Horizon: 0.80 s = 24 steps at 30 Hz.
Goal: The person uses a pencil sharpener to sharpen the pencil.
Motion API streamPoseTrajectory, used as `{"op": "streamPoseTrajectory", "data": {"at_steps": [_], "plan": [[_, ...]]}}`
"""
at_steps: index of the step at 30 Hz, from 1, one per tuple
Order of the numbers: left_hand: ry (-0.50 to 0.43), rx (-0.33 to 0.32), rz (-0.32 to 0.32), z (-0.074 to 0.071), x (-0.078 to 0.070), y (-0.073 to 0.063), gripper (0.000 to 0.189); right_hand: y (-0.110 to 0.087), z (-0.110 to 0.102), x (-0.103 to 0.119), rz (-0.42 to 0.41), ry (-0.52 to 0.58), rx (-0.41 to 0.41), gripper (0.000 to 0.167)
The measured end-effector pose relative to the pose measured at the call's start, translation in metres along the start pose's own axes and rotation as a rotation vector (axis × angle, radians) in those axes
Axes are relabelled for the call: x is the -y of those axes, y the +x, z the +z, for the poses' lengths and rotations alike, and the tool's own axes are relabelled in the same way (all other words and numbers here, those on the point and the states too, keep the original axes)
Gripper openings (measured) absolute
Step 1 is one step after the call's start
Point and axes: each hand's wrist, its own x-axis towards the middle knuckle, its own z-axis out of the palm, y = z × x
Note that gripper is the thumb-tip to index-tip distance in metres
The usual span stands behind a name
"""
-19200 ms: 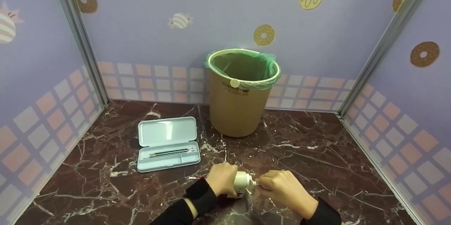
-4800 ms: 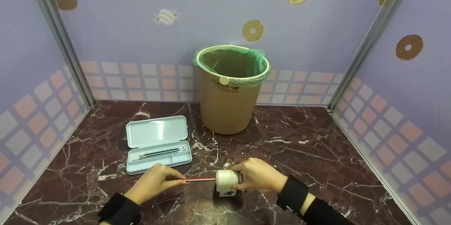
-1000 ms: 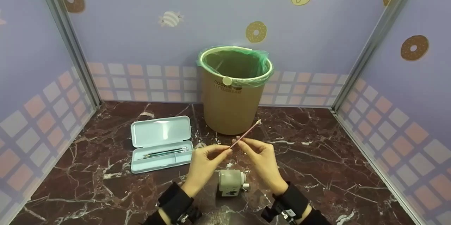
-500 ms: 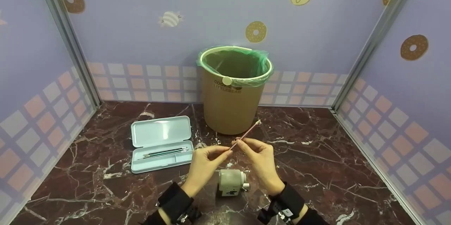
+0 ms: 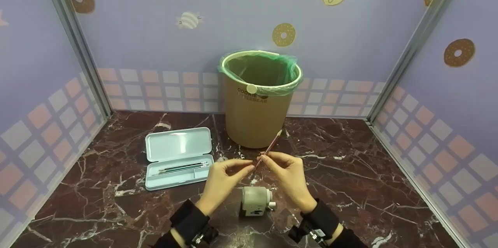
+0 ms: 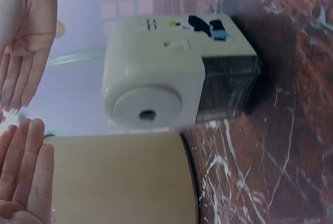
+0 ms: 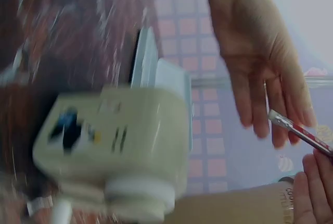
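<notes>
A red pencil [image 5: 271,146] slants upward between both hands, its sharpened tip pointing away toward the bin. My right hand [image 5: 288,172] pinches it along its lower half between thumb and forefinger. At its lower end, my left hand [image 5: 225,182] has thumb and forefinger tips on it. The right wrist view shows the white eraser end [image 7: 276,116] sticking out by the left fingers. Below the hands, a cream crank pencil sharpener [image 5: 255,201] stands on the table, its handle to the right. Its round pencil hole [image 6: 148,115] is vacant in the left wrist view.
An open light-blue pencil case [image 5: 155,180] lies to the left with several pencils [image 5: 183,168] inside. A tan bin [image 5: 255,123] with a green liner [image 5: 288,67] stands at the back. Patterned walls [image 5: 155,26] enclose the dark marbled table [image 5: 342,186].
Earlier, the left hand steadied the sharpener while the right worked its crank; later the left held the pencil at its hole. Now the pencil is out, and over the last second it has tilted steeper.
</notes>
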Motion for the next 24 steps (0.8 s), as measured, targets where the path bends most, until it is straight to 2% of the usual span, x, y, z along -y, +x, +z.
{"op": "streamPoseTrajectory", "data": {"at_steps": [2,5,9,12,17,24], "plan": [[0.002,-0.002,-0.003,-0.004,0.0,0.001,0.02,0.0,-0.002,-0.001,-0.086,-0.102,0.027,0.016],[-0.008,0.01,0.0,-0.009,-0.003,0.002,0.023,0.001,-0.006,-0.001,-0.261,-0.265,0.074,0.013],[-0.005,0.025,0.044,-0.014,-0.008,0.004,0.028,0.003,-0.009,0.0,-0.497,-0.499,0.12,0.015],[-0.016,0.034,0.086,-0.016,-0.012,0.006,0.029,0.004,-0.01,0.002,-0.619,-0.67,0.142,0.018],[0.012,0.058,0.157,-0.015,-0.015,0.005,0.028,0.002,-0.01,0.001,-0.74,-0.879,0.175,0.023],[0.108,0.028,0.26,-0.014,-0.016,0.003,0.022,0.001,-0.01,-0.001,-0.828,-0.989,0.181,0.02]]}}
